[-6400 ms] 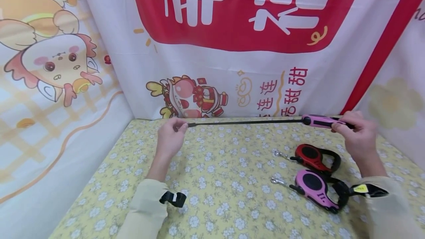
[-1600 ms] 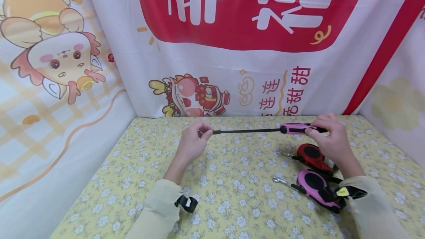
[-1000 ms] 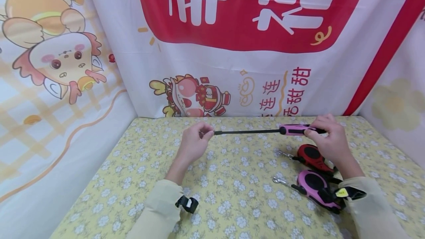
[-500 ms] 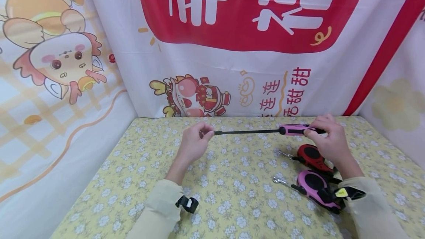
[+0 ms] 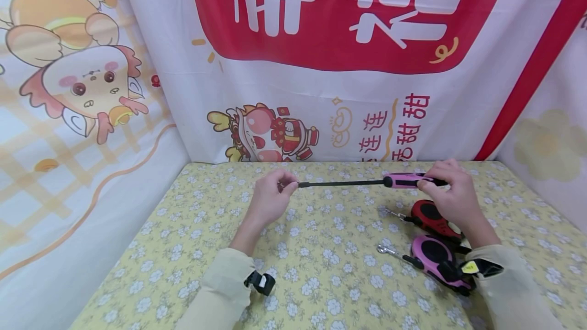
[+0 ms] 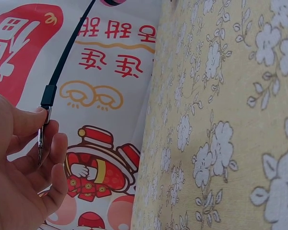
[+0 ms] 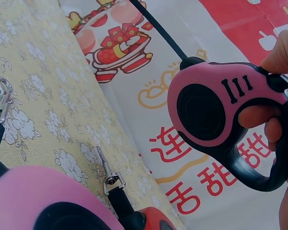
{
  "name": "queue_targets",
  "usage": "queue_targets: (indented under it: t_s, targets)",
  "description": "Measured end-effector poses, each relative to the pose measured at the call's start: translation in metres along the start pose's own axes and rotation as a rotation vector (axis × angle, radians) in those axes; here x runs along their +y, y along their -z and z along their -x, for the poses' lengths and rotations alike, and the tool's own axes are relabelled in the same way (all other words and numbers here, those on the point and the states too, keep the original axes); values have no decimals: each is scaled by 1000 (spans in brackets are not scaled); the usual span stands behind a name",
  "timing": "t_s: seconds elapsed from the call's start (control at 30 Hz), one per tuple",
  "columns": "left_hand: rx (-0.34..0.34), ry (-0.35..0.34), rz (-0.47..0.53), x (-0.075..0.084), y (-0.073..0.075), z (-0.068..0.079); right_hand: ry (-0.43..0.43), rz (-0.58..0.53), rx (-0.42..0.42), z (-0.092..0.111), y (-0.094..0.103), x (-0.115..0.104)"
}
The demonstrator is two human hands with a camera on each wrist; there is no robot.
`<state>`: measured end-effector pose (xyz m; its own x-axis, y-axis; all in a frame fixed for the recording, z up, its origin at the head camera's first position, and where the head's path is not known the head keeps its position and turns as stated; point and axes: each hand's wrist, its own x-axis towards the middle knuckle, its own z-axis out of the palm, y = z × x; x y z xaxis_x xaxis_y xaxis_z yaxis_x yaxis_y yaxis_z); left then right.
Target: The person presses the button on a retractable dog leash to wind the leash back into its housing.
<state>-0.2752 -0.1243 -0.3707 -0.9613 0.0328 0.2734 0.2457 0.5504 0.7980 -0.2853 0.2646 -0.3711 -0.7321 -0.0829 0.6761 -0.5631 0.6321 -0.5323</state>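
My right hand [image 5: 454, 192] grips the handle of a pink and black retractable dog leash [image 7: 221, 96], fingers through its loop and thumb on top by the button. A black strap [image 5: 344, 183] runs taut from its nose leftward to my left hand [image 5: 270, 197]. There, thumb and fingers pinch the metal clip [image 6: 41, 136] at the strap's end. Both hands hold the leash above the far part of the table. Beneath my right hand lie a red retractable leash [image 5: 428, 213] and a second pink one [image 5: 431, 251], their clips pointing left.
A table with a yellow floral cloth [image 5: 321, 279] spreads below both hands. A white and red printed curtain [image 5: 339, 65] hangs along its far edge, with another printed sheet [image 5: 91, 167] at the left. Black bands [image 5: 260, 282] are strapped over the sleeves.
Since the earliest frame the hands have come closer together and the strap between them has shortened. Over the last second they are nearly still, with the leash drifting very slightly left.
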Motion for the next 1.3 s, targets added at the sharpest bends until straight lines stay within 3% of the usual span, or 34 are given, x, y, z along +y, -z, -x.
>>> queue_targets:
  t_s: [1.3]
  targets:
    - [1, -1, -6, 1, -3, 1, -18, 32, -35, 2, -8, -3]
